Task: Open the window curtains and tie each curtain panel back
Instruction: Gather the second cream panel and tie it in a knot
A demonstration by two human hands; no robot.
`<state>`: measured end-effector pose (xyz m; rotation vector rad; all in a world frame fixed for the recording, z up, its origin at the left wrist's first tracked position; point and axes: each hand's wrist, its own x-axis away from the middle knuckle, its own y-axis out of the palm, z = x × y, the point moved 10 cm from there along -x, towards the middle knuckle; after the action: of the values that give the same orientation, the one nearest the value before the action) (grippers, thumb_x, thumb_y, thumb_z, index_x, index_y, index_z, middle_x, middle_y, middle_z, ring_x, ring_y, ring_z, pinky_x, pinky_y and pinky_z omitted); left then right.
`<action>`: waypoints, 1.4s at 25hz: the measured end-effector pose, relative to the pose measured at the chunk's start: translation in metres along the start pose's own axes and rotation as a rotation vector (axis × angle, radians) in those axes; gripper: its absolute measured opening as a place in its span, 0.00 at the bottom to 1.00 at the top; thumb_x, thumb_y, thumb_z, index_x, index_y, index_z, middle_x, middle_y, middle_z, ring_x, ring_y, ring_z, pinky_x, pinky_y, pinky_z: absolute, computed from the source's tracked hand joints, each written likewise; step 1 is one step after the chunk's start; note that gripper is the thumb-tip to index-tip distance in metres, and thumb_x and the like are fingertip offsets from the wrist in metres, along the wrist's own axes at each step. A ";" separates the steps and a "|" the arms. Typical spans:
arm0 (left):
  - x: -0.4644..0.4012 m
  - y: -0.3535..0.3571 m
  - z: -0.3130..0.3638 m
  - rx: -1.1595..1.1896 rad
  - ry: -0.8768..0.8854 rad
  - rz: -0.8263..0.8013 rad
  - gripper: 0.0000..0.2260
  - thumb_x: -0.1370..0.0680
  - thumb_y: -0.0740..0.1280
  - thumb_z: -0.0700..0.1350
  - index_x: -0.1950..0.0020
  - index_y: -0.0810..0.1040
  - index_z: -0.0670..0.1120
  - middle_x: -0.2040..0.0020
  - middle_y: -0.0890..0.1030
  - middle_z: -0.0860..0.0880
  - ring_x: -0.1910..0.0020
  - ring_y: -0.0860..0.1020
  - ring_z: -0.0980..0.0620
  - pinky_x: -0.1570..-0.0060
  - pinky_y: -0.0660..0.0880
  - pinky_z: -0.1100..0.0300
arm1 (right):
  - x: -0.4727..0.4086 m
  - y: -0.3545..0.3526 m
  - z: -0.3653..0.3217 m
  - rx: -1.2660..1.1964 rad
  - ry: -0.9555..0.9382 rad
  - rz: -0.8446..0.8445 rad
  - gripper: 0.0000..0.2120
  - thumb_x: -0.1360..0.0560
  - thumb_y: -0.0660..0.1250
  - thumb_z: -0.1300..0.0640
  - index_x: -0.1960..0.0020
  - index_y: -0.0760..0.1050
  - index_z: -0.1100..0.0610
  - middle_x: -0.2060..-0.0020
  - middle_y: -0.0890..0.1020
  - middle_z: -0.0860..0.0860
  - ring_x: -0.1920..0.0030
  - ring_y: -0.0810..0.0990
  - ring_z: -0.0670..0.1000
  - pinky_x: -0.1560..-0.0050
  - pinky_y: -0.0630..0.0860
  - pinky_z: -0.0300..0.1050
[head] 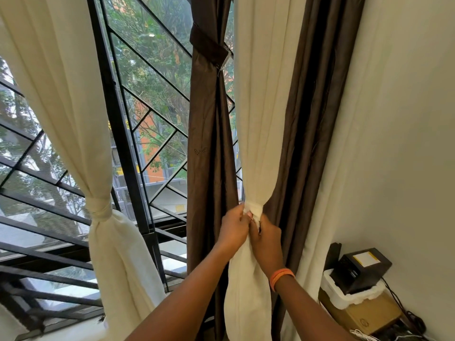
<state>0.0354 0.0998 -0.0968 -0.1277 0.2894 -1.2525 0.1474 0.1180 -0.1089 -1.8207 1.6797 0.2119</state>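
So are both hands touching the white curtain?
Touching. The head view shows the left hand and right hand both pinching the knot of the cream curtain, fingers curled into the fabric.

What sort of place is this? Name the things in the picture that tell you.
Probably a room in a home or flat, upstairs. A barred window looks out on trees and buildings, cream curtain panels and brown ones hang beside it, and a cardboard box sits in the corner.
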 end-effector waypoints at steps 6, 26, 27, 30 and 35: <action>-0.009 -0.017 0.009 -0.022 -0.005 0.054 0.10 0.20 0.64 0.40 0.43 0.81 0.50 0.56 0.82 0.58 0.56 0.80 0.62 0.56 0.76 0.67 | -0.018 -0.003 -0.002 -0.041 0.089 -0.053 0.06 0.24 0.70 0.54 0.49 0.80 0.54 0.61 0.84 0.46 0.62 0.81 0.42 0.62 0.76 0.37; -0.145 -0.077 0.398 -0.371 0.614 0.512 0.43 0.30 0.73 0.60 0.25 0.57 0.43 0.31 0.68 0.42 0.34 0.71 0.42 0.39 0.72 0.50 | -0.297 -0.142 -0.253 -0.013 -0.523 0.183 0.48 0.24 0.70 0.55 0.22 0.36 0.42 0.25 0.59 0.52 0.40 0.70 0.40 0.43 0.67 0.29; -0.151 -0.082 0.410 -0.377 0.618 0.534 0.41 0.30 0.74 0.59 0.26 0.58 0.43 0.33 0.70 0.42 0.36 0.73 0.43 0.42 0.74 0.51 | -0.311 -0.145 -0.270 0.030 -0.572 0.191 0.48 0.24 0.68 0.58 0.22 0.35 0.41 0.25 0.60 0.53 0.46 0.73 0.41 0.48 0.71 0.30; -0.156 -0.093 0.446 -0.350 0.666 0.619 0.33 0.27 0.70 0.56 0.30 0.62 0.43 0.36 0.73 0.44 0.40 0.76 0.44 0.45 0.76 0.52 | -0.345 -0.153 -0.309 0.107 -0.651 0.213 0.46 0.23 0.64 0.59 0.23 0.32 0.40 0.27 0.61 0.57 0.49 0.79 0.54 0.50 0.79 0.51; -0.142 -0.105 0.489 -0.486 0.807 0.635 0.15 0.20 0.63 0.46 0.36 0.69 0.41 0.43 0.77 0.42 0.46 0.78 0.43 0.52 0.76 0.56 | -0.360 -0.134 -0.351 0.228 -0.771 0.234 0.30 0.17 0.58 0.50 0.20 0.48 0.49 0.31 0.68 0.45 0.43 0.74 0.35 0.46 0.69 0.26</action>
<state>0.0387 0.1714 0.4177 0.0638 1.2327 -0.5258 0.1068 0.2223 0.3998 -1.1465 1.2781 0.6930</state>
